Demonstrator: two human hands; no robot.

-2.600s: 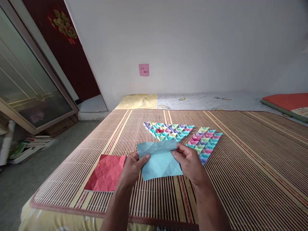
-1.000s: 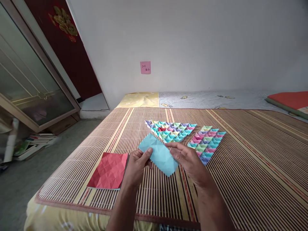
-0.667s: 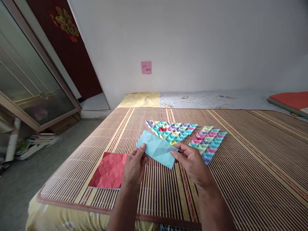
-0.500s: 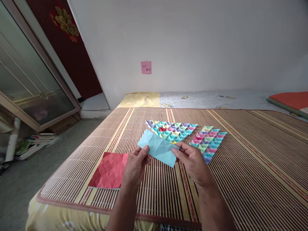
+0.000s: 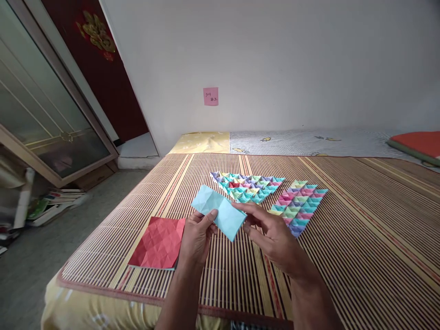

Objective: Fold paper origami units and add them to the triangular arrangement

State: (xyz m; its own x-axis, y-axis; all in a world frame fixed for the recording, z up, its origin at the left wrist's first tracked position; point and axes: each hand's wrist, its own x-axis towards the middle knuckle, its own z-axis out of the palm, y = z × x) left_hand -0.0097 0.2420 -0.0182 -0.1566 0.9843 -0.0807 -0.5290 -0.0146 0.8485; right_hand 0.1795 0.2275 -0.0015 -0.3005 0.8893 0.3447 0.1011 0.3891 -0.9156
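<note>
I hold a folded, creased light blue paper [image 5: 220, 211] above the striped bamboo mat [image 5: 343, 238]. My left hand [image 5: 197, 236] pinches its near left edge between thumb and fingers. My right hand [image 5: 271, 233] is at its right end, with the thumb on top and the fingers curled beneath the paper. Beyond the paper lie two multicoloured folded-paper panels: one triangular panel [image 5: 249, 187] and one slanted panel [image 5: 298, 206]. A creased red paper square [image 5: 158, 242] lies flat on the mat left of my left hand.
The mat covers a bed with a yellow sheet [image 5: 202, 142] against the white wall, where a pink sticky note [image 5: 210, 96] hangs. A red cushion [image 5: 417, 145] sits far right. Books [image 5: 55, 204] lie on the floor at left by a glass door [image 5: 37, 114].
The blue paper went from a wide half-open sheet to a narrower folded strip, tilted diagonally. My right hand shifted along its right end; my left kept its pinch.
</note>
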